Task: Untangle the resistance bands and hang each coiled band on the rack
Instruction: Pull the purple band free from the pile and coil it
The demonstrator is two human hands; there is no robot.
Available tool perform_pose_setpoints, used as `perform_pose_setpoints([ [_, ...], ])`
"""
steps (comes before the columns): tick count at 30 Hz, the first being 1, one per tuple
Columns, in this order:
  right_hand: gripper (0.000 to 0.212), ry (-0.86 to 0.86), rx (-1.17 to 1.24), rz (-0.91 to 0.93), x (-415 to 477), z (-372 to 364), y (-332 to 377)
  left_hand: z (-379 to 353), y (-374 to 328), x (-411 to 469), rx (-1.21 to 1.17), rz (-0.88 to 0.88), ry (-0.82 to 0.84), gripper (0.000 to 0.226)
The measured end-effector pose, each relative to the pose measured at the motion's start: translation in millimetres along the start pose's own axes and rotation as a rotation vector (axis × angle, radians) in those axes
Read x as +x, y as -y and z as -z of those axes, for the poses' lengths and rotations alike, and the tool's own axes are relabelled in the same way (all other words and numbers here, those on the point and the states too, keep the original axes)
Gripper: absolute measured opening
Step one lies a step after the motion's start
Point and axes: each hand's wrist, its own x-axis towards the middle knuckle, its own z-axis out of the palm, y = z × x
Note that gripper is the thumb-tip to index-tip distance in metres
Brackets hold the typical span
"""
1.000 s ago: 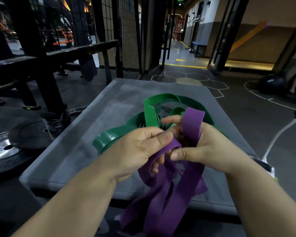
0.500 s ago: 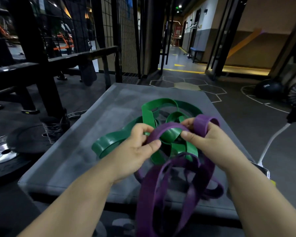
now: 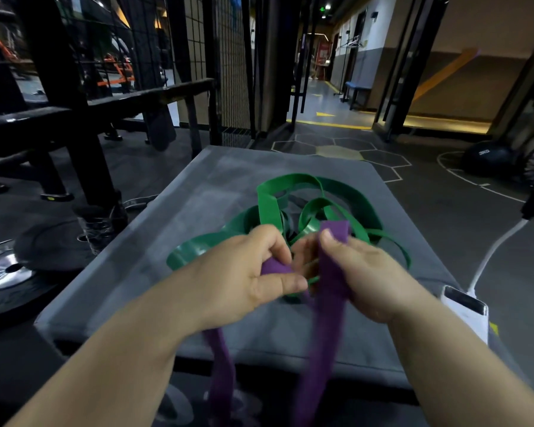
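Scanning left to right: round black-and-silver weight plate [image 3: 3, 272] flat on dark floor, well left of my grip. Black metal rack frame [image 3: 59, 97] stands behind it, up and left of my hands.

Left hand [image 3: 241, 278] closed, thumb pinched against fingers on flat purple rubber resistance band [image 3: 321, 365]; a short purple fold shows between thumb and fingers. One purple strand drops from under this hand, past the near edge of the grey padded square platform [image 3: 154, 241], blurred low down.

Tangled flat green rubber resistance band [image 3: 269, 204] lies in loose loops on the platform just beyond both hands; a loop end sticks out left of my left hand. Cannot tell if green is caught in the purple where the hands meet.

Right hand [image 3: 370, 282] closed on the same purple band, thumb across the strap, strap end poking up above the thumb. Second purple strand hangs below this hand.

White rectangular device [image 3: 466, 312] with white cable, right of right wrist, at the platform's edge. Dark round ball [image 3: 487, 157] on floor, far right and beyond.
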Motion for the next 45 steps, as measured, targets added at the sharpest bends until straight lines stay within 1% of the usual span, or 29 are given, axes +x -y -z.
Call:
perform_pose_setpoints([
  [2, 0.035, 0.036, 0.015, -0.011, 0.0, -14.1, -12.7, -1.8, -0.7, 2.0, -0.039, 0.004, -0.005, 0.033],
  [4, 0.036, 0.017, 0.028, 0.017, 1.1, -21.2, -19.5, -0.9, -2.8, 3.3, -0.094, 0.0, -0.018, 0.037],
  [6, 0.04, 0.0, -0.016, 0.059, 2.1, -21.3, -20.6, 3.1, -2.2, 3.5, -0.158, 0.018, -0.043, 0.047],
  [8, 0.037, -0.001, -0.01, 0.075, 2.7, -20.3, -21.4, 6.2, 3.4, 3.2, -0.174, 0.032, -0.001, 0.057],
  [10, 0.035, 0.022, -0.003, 0.087, 2.3, -21.7, -21.6, 7.6, 6.4, 1.7, -0.193, 0.037, 0.074, 0.047],
  [12, 0.043, 0.09, -0.033, 0.108, -0.5, -23.3, -22.3, 8.5, 5.3, 0.1, -0.21, 0.075, 0.094, 0.032],
  [15, 0.067, 0.12, -0.137, 0.124, -3.2, -24.4, -21.9, 8.0, 2.4, 1.8, -0.102, 0.135, 0.034, 0.011],
  [16, 0.069, 0.154, -0.169, 0.134, -3.9, -24.2, -21.7, 7.6, 2.0, 2.6, -0.06, 0.128, 0.002, 0.007],
  [18, 0.058, 0.227, -0.245, 0.13, -4.5, -24.9, -21.9, 5.1, 2.5, 4.3, -0.017, 0.108, -0.069, 0.009],
  [20, 0.037, 0.239, -0.295, 0.095, -4.7, -26.0, -20.9, 2.3, 4.7, 5.4, -0.012, 0.09, -0.113, 0.012],
  [22, 0.01, 0.227, -0.212, 0.038, -6.3, -25.8, -20.7, 0.5, 7.9, 6.2, -0.014, 0.082, -0.106, 0.015],
  [23, 0.003, 0.231, -0.161, 0.004, -6.8, -24.9, -20.5, 1.1, 9.6, 6.4, -0.027, 0.09, -0.085, 0.015],
  [27, 0.012, 0.257, -0.071, -0.092, -7.5, -18.5, -18.0, 7.5, 18.0, 7.4, -0.145, 0.118, 0.037, 0.01],
  [29, 0.015, 0.308, -0.064, -0.109, -8.1, -14.0, -17.8, 9.6, 20.5, 7.7, -0.186, 0.109, 0.104, 0.008],
  [31, 0.012, 0.387, -0.015, -0.122, -9.4, -10.3, -17.0, 9.9, 23.4, 8.6, -0.247, 0.091, 0.149, 0.009],
  [33, 0.023, 0.443, 0.064, -0.121, -9.5, -6.6, -16.4, 6.7, 27.6, 10.0, -0.373, 0.061, 0.171, 0.015],
  [34, 0.029, 0.454, 0.096, -0.119, -9.4, -5.2, -15.7, 3.3, 31.1, 11.2, -0.461, 0.056, 0.156, 0.021],
  [36, 0.033, 0.457, 0.166, -0.08, -9.3, -3.2, -15.6, -3.5, 37.6, 13.9, -0.64, 0.093, 0.124, 0.033],
  [37, 0.033, 0.446, 0.198, -0.051, -9.5, -2.6, -15.3, -6.5, 39.1, 14.6, -0.695, 0.119, 0.129, 0.033],
  [38, 0.032, 0.43, 0.229, -0.027, -9.6, -2.1, -14.6, -9.7, 41.0, 15.4, -0.704, 0.138, 0.14, 0.026],
  [40, 0.03, 0.4, 0.282, 0.021, -9.7, 0.1, -12.5, -15.1, 46.0, 15.9, -0.604, 0.172, 0.175, 0.012],
  [41, 0.029, 0.388, 0.303, 0.043, -10.1, 2.0, -10.8, -17.0, 50.0, 16.0, -0.562, 0.198, 0.209, 0.012],
  [42, 0.027, 0.385, 0.316, 0.06, -10.7, 3.7, -8.7, -17.7, 53.0, 15.8, -0.559, 0.229, 0.247, 0.016],
  [43, 0.026, 0.392, 0.322, 0.072, -11.3, 5.2, -6.8, -18.0, 55.2, 15.8, -0.592, 0.25, 0.284, 0.025],
  [45, 0.026, 0.382, 0.343, 0.065, -12.0, 6.8, -5.7, -17.9, 57.9, 15.0, -0.685, 0.246, 0.338, 0.053],
])
